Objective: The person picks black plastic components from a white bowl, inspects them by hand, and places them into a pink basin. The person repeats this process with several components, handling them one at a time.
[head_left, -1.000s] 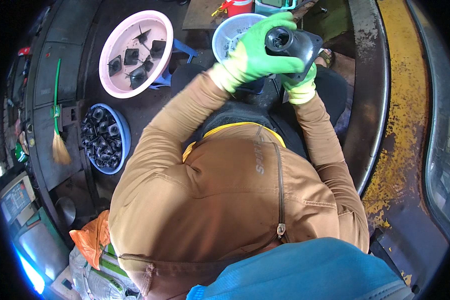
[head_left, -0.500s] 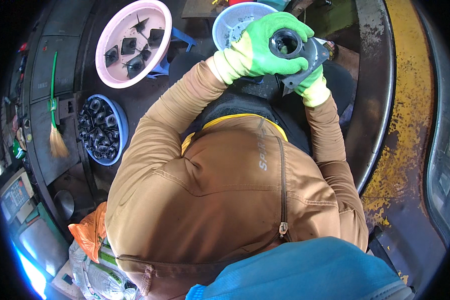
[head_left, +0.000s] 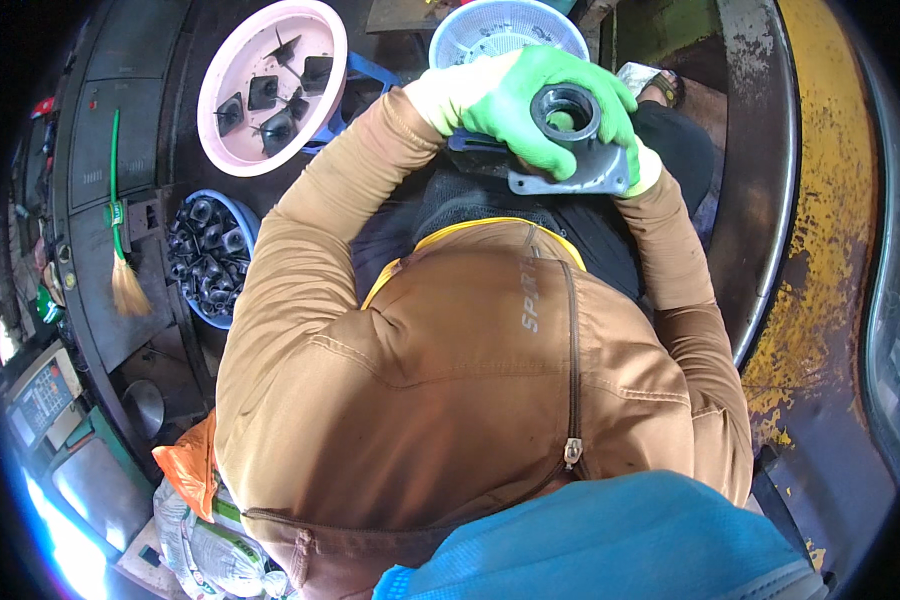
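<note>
A black part with a round collar and a flat flange with corner holes [head_left: 580,178] is held up in front of my lap. My left hand [head_left: 515,105], in a green glove with a pale yellow cuff, is closed round the collar from the left, its thumb along the near side. From the right, my right hand [head_left: 647,165] grips the same part in a matching glove; its fingers are mostly hidden behind the flange. Green shows through the collar's opening. Beyond my hands stands a light blue perforated basket [head_left: 560,25].
To the left, a pink basin [head_left: 208,120] with several black parts rests on a blue stool [head_left: 370,70]. Below it, a blue tub [head_left: 251,225] is heaped with black parts. A broom [head_left: 118,200] leans against grey cabinets. At right runs a worn yellow machine edge [head_left: 820,150].
The black part has turned in my hands, so its flange now points toward me instead of off to the right. Both hands have come slightly nearer. The view has shifted a little.
</note>
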`<move>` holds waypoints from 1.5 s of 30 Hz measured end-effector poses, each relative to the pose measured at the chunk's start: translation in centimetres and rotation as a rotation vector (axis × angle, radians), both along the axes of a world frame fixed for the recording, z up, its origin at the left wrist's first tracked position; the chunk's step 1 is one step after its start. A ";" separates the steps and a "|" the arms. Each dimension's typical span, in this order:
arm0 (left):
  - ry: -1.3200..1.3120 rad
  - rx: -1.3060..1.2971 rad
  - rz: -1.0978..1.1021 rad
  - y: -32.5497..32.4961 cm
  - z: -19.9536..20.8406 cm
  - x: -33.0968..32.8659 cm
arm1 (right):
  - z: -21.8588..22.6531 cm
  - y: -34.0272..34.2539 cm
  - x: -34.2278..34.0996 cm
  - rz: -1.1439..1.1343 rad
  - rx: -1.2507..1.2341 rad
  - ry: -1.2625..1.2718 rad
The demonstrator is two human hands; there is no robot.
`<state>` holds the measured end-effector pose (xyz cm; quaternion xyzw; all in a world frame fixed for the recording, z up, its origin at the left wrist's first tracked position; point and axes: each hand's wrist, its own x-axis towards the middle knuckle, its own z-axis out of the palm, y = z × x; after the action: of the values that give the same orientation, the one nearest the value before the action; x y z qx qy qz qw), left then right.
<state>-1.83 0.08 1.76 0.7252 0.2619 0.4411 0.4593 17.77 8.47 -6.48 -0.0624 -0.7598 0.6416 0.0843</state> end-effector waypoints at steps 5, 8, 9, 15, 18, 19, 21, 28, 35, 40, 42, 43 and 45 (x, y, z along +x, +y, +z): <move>-0.011 -0.094 -0.278 1.9 0.8 -0.4 | -0.9 -1.5 -1.7 -0.225 -0.247 -0.248; 0.079 -0.024 0.108 2.2 1.9 -1.6 | 1.7 -0.1 -2.9 -0.268 -0.038 0.316; 0.257 0.071 0.392 2.1 2.0 -1.9 | 2.9 1.0 -3.1 -0.325 0.279 0.403; -0.079 0.227 0.933 0.7 -1.5 3.7 | 2.4 -0.7 -4.6 -0.465 -0.161 0.374; -0.085 0.318 0.922 0.6 -2.2 4.5 | 1.2 -1.2 -4.2 -0.367 -0.726 0.539; -0.059 0.365 0.866 0.7 -2.0 4.2 | 1.2 -1.0 -4.0 -0.355 -0.818 0.543; -0.004 0.379 0.775 0.4 -1.3 3.6 | 1.8 -0.8 -3.4 -0.407 -0.670 0.431; 0.053 0.268 0.600 -0.5 0.4 2.3 | 4.9 -0.5 -2.3 -0.291 0.582 0.303; 0.047 0.079 0.230 -0.7 0.8 1.0 | 2.2 0.4 -1.3 -0.074 0.573 0.298; -0.073 0.057 -0.122 0.1 -0.3 1.0 | 0.9 -1.5 0.3 -0.028 0.029 -0.007; -0.287 -0.035 -0.230 0.6 -1.3 1.4 | 1.0 -2.2 0.1 0.016 0.553 -0.002; -0.441 -0.091 -0.268 0.8 -1.9 1.7 | 1.1 -2.4 -0.4 0.097 0.138 0.039; -0.726 -0.141 -0.268 1.2 -2.7 2.0 | 1.6 -2.5 -1.6 0.307 -1.023 0.052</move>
<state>0.14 1.27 -0.95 0.5165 0.0150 0.5858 0.6244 16.12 5.94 -4.84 0.0322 -0.3479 0.9364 -0.0328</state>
